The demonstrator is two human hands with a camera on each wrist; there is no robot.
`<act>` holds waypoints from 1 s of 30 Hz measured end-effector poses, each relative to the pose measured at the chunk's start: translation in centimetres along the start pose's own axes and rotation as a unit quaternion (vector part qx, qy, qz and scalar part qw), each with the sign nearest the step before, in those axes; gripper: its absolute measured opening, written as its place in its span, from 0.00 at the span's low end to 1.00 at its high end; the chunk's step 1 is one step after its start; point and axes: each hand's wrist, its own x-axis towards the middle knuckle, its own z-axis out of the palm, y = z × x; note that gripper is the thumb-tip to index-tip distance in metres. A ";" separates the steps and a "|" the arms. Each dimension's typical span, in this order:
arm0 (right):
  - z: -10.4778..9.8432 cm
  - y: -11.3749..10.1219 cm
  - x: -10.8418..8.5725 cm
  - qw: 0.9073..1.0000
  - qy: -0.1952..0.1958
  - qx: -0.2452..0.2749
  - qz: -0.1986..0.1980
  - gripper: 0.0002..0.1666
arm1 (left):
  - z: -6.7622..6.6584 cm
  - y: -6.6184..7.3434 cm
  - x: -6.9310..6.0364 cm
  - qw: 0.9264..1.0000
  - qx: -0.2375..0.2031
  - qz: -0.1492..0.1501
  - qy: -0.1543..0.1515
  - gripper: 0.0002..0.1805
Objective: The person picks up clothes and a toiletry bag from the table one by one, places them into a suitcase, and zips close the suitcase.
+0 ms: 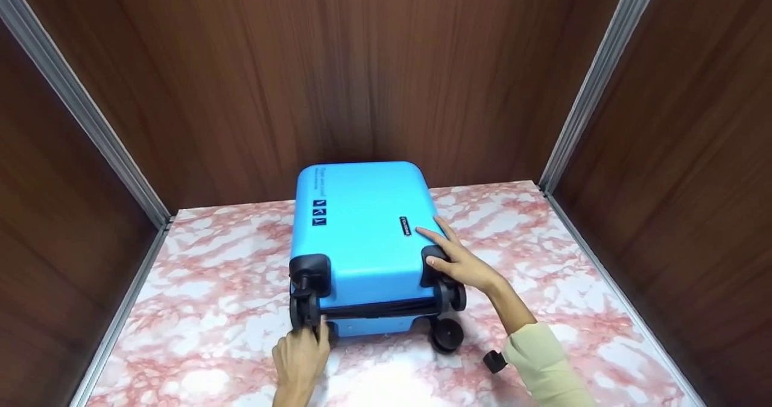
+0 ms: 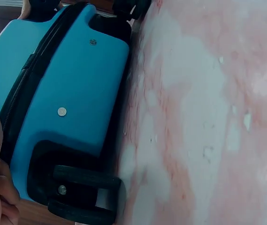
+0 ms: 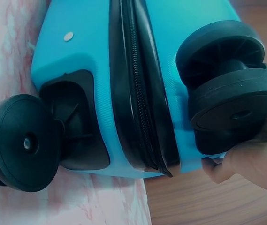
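Note:
A light blue hard-shell suitcase (image 1: 368, 214) lies flat, its wheeled end facing me. In the head view my left hand (image 1: 300, 356) is at the upper left wheel (image 1: 304, 307), its fingers curled at the wheel's near end. That wheel is hidden in the left wrist view, where curled fingers (image 2: 6, 192) show at the edge. My right hand (image 1: 464, 265) rests with fingers spread over the right corner guard and the shell's side. Beside it in the right wrist view is the upper right twin wheel (image 3: 239, 101). A black zipper (image 3: 140, 75) runs between the shells.
The suitcase lies on a pink-and-white marbled surface (image 1: 211, 310). A lower wheel (image 1: 447, 334) stands out at its right front. Brown wood-look panels (image 1: 350, 63) enclose the back and sides. A small black piece (image 1: 494, 362) is beside the right sleeve (image 1: 543, 359).

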 end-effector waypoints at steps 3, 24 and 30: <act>-0.1 0.6 0.1 1.000 0.007 -0.005 0.004 0.35 | 0.2 0.2 0.3 1.000 0.000 -0.011 0.011 0.31; -0.1 3.3 0.6 1.000 0.007 -0.021 0.004 0.36 | 1.8 1.2 -0.5 0.992 0.020 0.010 0.123 0.40; -0.1 3.3 0.6 1.000 0.016 -0.021 0.004 0.36 | 1.7 1.5 -0.5 0.996 0.022 0.014 0.088 0.28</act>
